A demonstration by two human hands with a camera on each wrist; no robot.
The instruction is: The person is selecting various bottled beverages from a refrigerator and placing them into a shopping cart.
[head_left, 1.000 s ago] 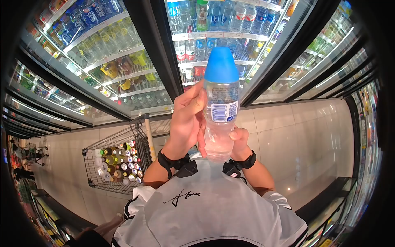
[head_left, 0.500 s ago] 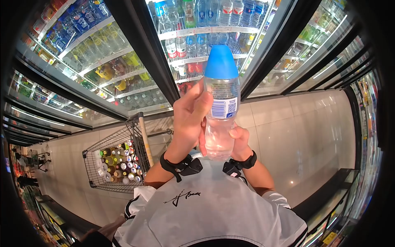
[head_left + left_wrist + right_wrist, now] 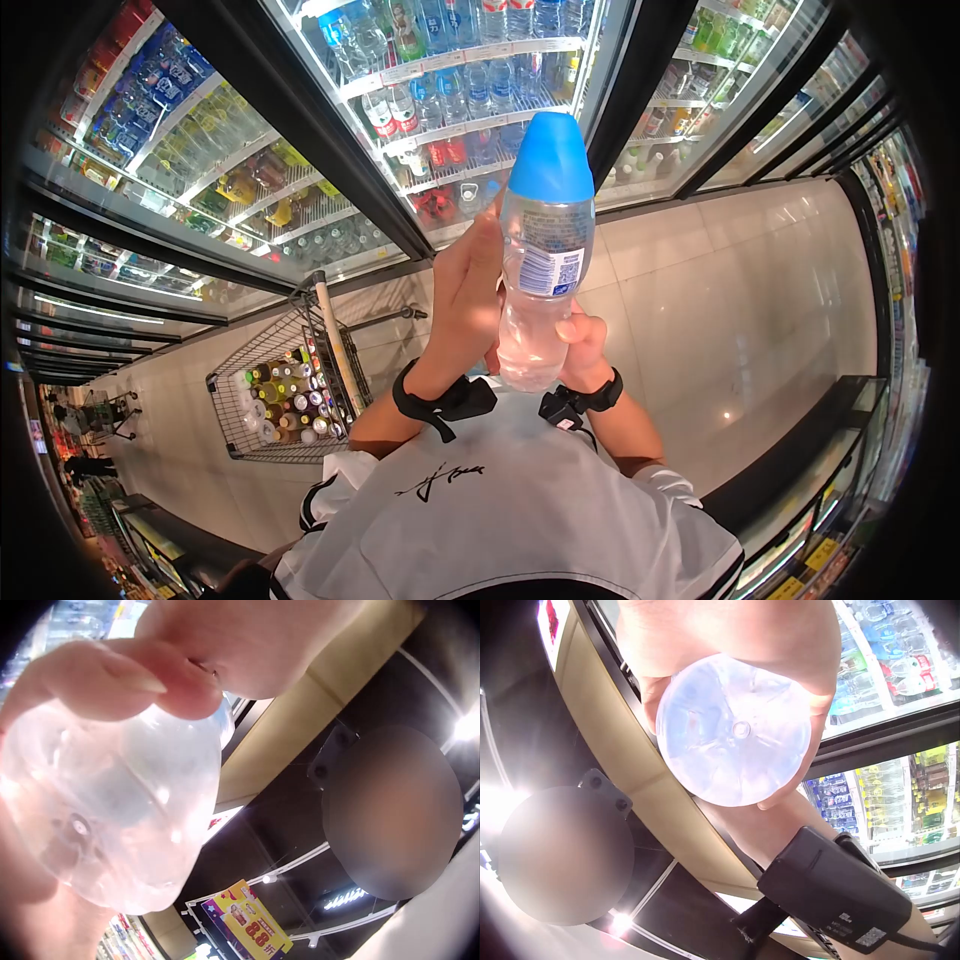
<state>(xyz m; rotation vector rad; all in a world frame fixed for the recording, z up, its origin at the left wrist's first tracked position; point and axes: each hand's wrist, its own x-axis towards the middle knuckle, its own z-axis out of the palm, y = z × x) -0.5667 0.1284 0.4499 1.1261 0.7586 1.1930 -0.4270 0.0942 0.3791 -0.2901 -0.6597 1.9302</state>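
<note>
A clear plastic water bottle (image 3: 545,265) with a tall blue cap (image 3: 552,158) is held up before the chest in the head view. It stands nearly upright, its top leaning slightly right, with a barcode label facing me. My left hand (image 3: 462,305) holds it from the left side, fingers partly hidden behind it. Around the lower part curls my right hand (image 3: 588,345), the thumb across the front. Both wrist views look up at the bottle's ribbed base (image 3: 735,731); fingers (image 3: 112,682) wrap its side in the left wrist view.
A wire shopping cart (image 3: 285,390) with several bottles and cans stands on the left. Ahead are glass-door fridges with shelves of bottled drinks (image 3: 450,90). Pale floor tiles (image 3: 720,290) stretch to the right, and a low black-edged display (image 3: 800,450) stands at the lower right.
The fridge shelves have shifted left and tilted in the head view. My left hand has turned so its thumb shows less, while the bottle's top leans a little more right. The right hand keeps its grip.
</note>
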